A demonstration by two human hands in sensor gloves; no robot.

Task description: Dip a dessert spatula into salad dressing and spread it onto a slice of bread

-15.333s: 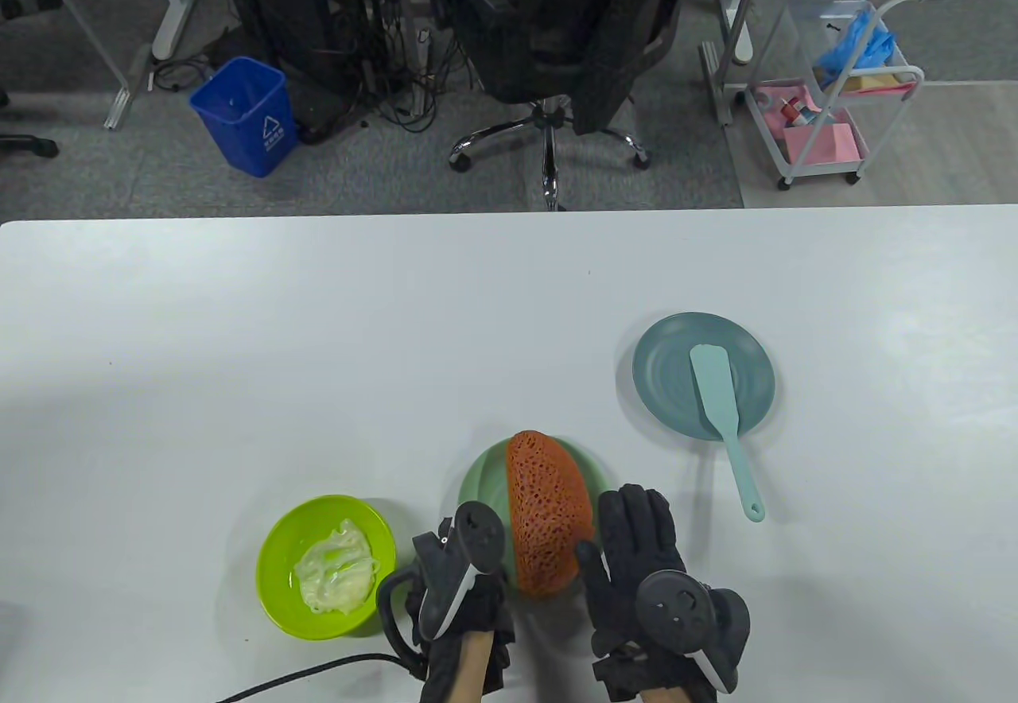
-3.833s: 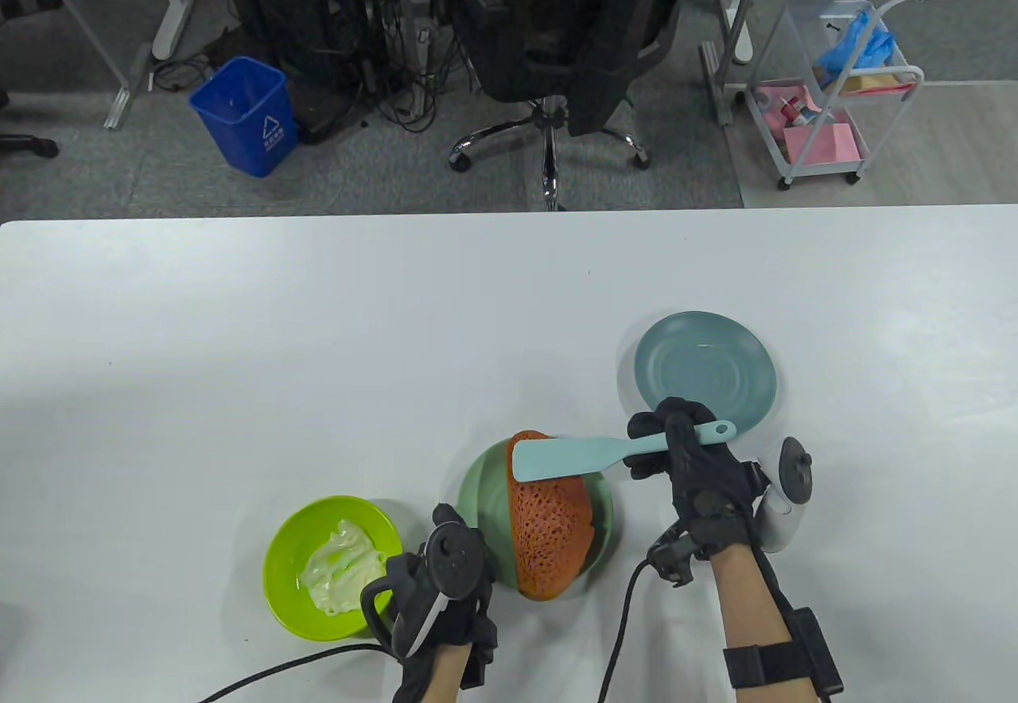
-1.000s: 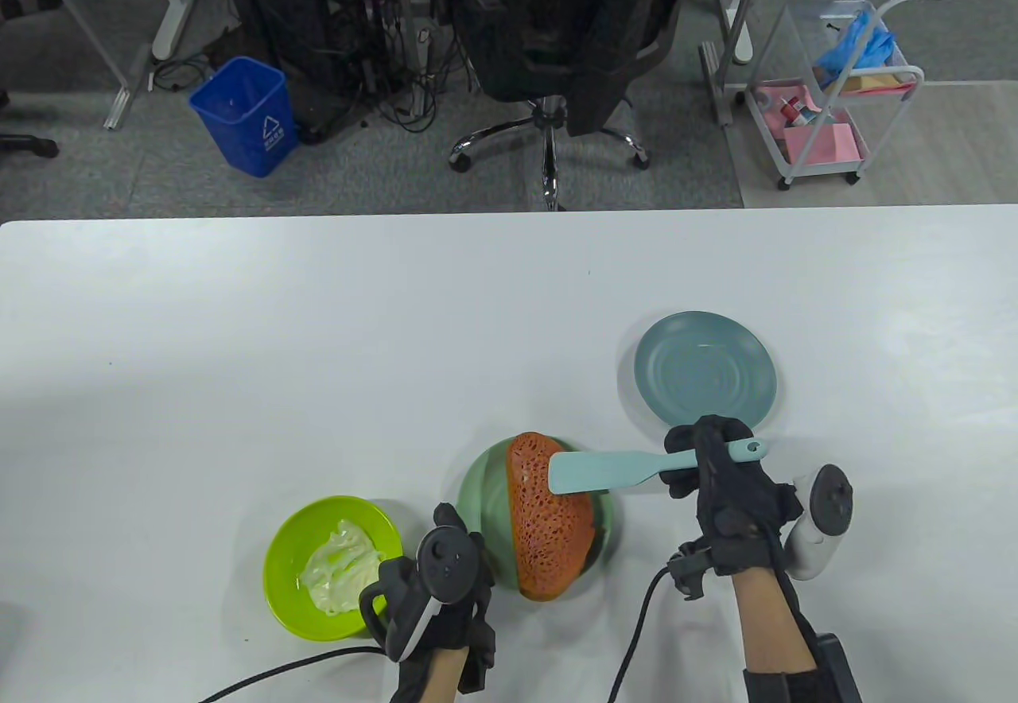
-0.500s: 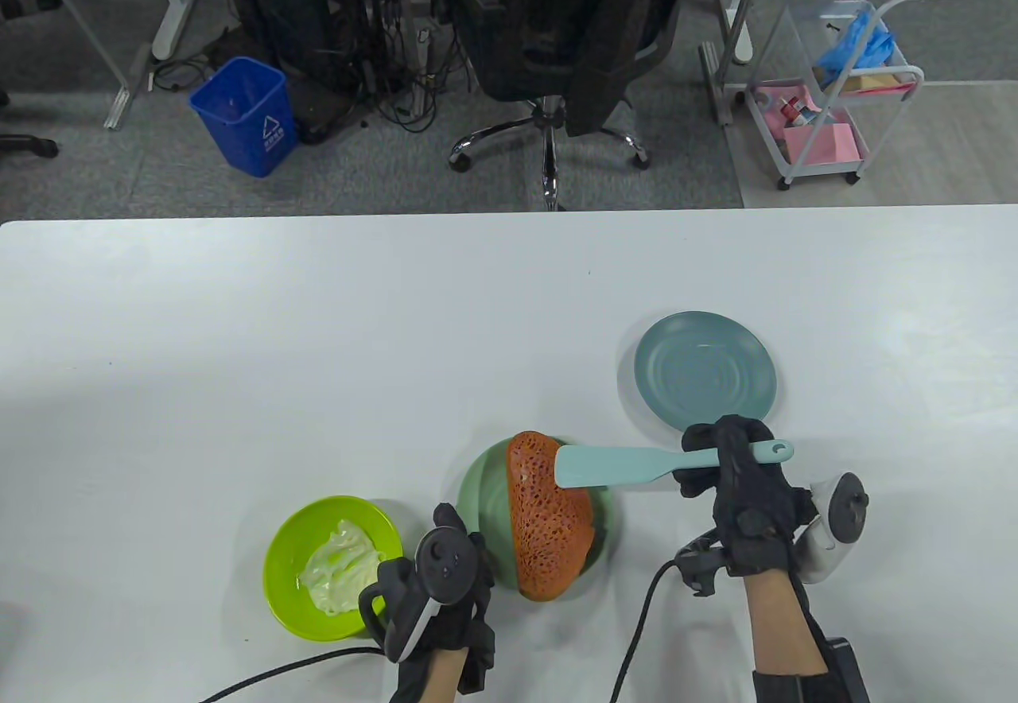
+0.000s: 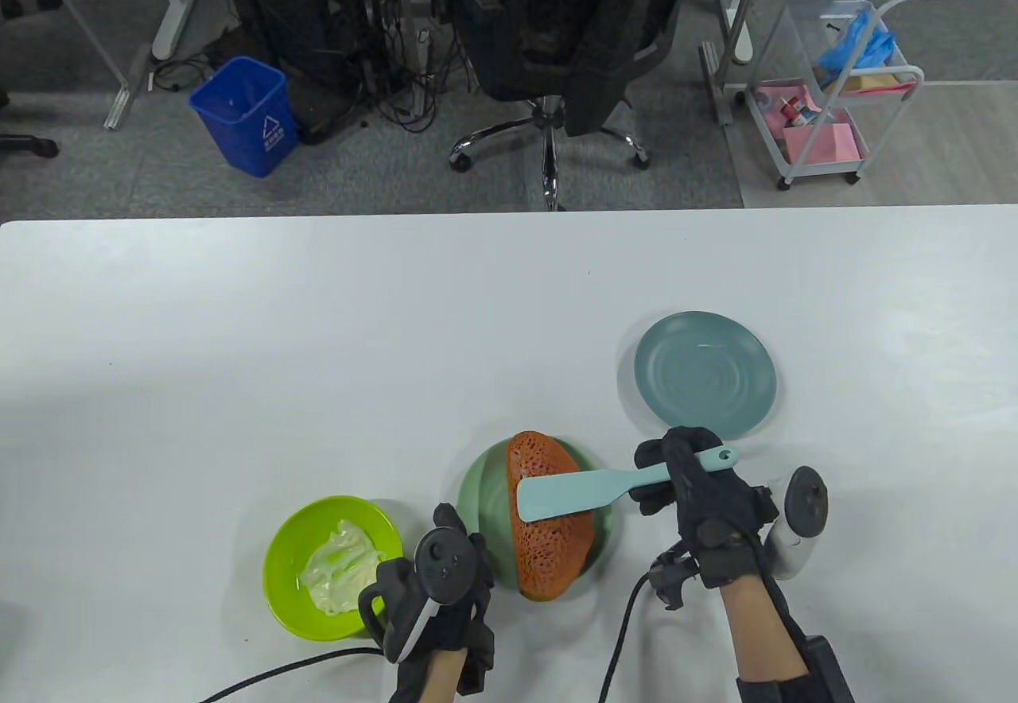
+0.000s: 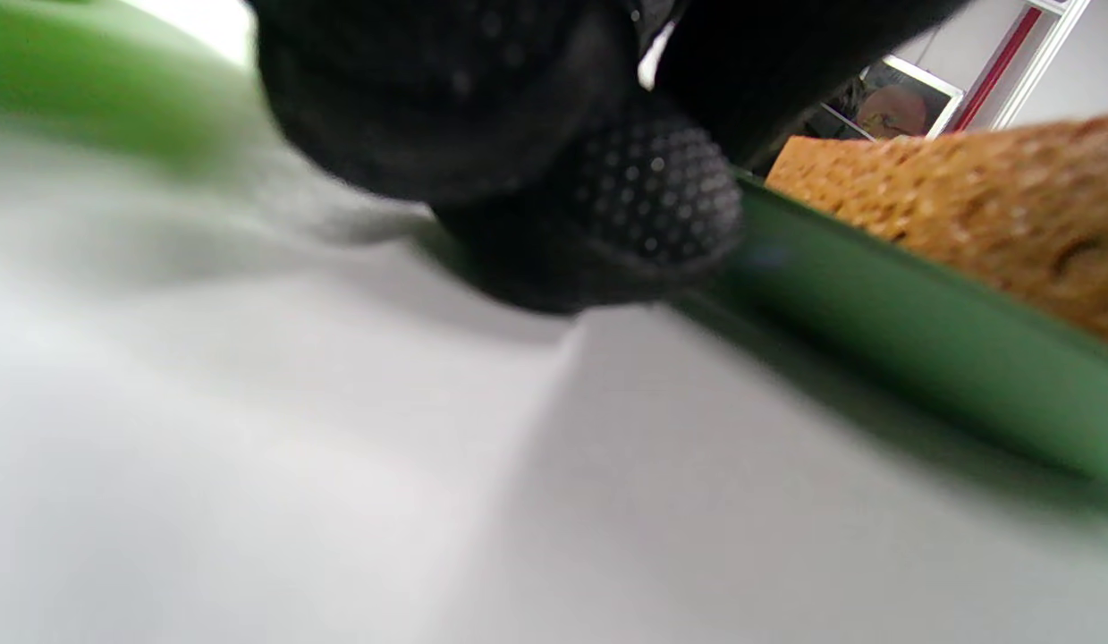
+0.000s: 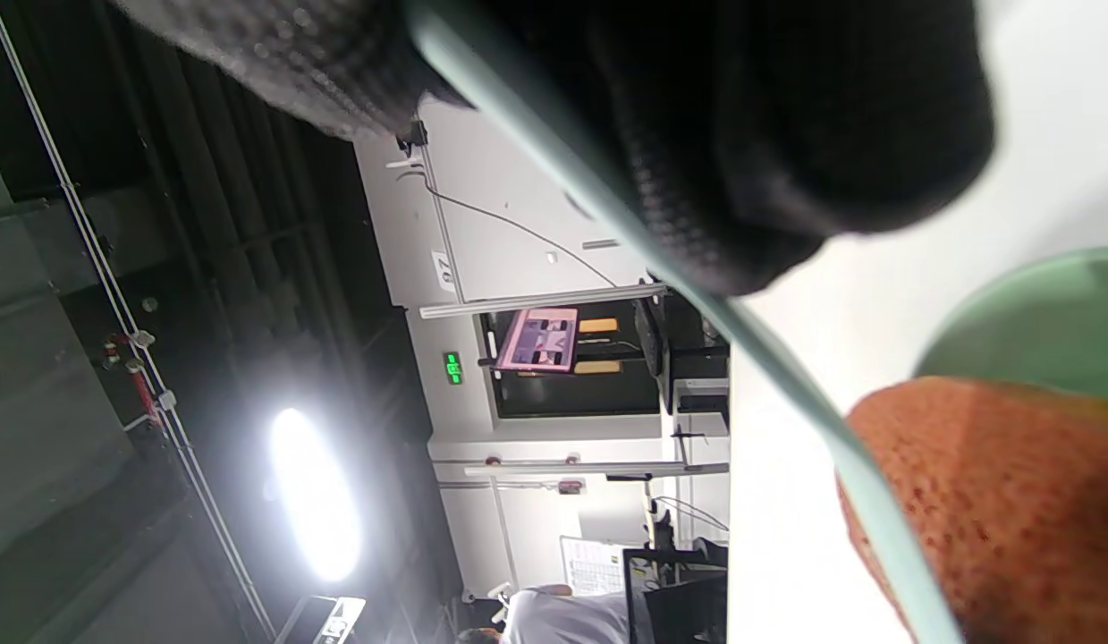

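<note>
My right hand [image 5: 700, 488] grips the handle of the light-blue spatula [image 5: 573, 492]. Its blade lies across the orange-brown bread slice [image 5: 549, 548] on the green plate [image 5: 475, 496]. In the right wrist view the spatula [image 7: 786, 376] runs from my fingers down over the bread [image 7: 983, 501]. My left hand [image 5: 437, 584] rests on the table with its fingers at the near-left rim of the green plate [image 6: 875, 313], holding nothing I can see. The lime bowl [image 5: 280, 560] with white salad dressing [image 5: 338, 568] stands left of that hand.
An empty blue-grey plate [image 5: 705, 373] sits just beyond my right hand. Glove cables trail off the table's front edge. A chair, a blue bin and a cart stand on the floor behind the table.
My right hand has moved left and slightly toward me, drawing the spatula blade from the bread's far right edge to across its middle. The left hand has stayed put.
</note>
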